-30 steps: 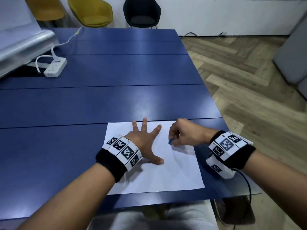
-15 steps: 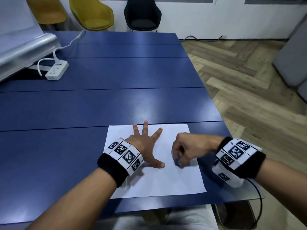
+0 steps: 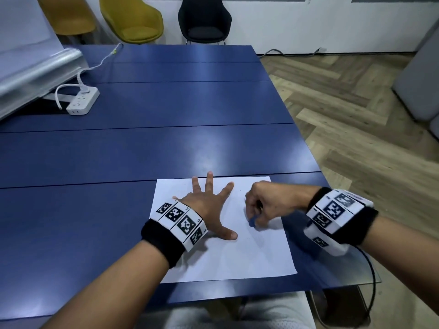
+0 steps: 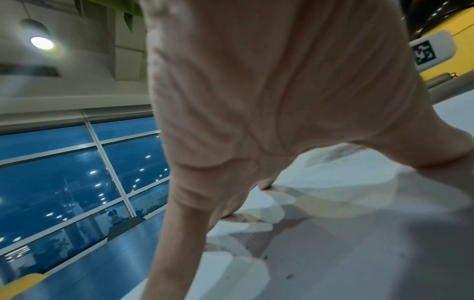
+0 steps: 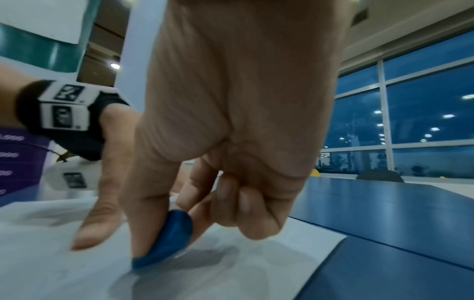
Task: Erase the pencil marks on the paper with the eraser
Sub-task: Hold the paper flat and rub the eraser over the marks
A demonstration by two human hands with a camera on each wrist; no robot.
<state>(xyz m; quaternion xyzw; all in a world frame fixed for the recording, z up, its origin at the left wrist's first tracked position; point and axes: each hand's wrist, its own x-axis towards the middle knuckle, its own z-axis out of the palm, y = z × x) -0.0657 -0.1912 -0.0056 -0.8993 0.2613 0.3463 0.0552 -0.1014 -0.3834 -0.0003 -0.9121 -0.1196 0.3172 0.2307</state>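
Your left hand [image 3: 209, 205] lies flat, fingers spread, pinning the paper [image 3: 261, 257]; at its 3 o'clock your right hand [image 3: 268, 203] pinches the eraser [image 5: 166, 241], tip on the sheet: you're mid-rub, so next stroke lightly, paper held taut. Socket strip [image 3: 83, 103] far at 10 o'clock

Paper [image 3: 261, 255] on table [image 3: 166, 148], near edge

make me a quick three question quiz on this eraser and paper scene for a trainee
1. True or false: the left hand lies flat with spread fingers on the paper.
2. Which hand holds the blue eraser? A left, B right.
3. Fill in: the eraser's tip touches the ____.

Key: 1 true; 2 B; 3 paper.
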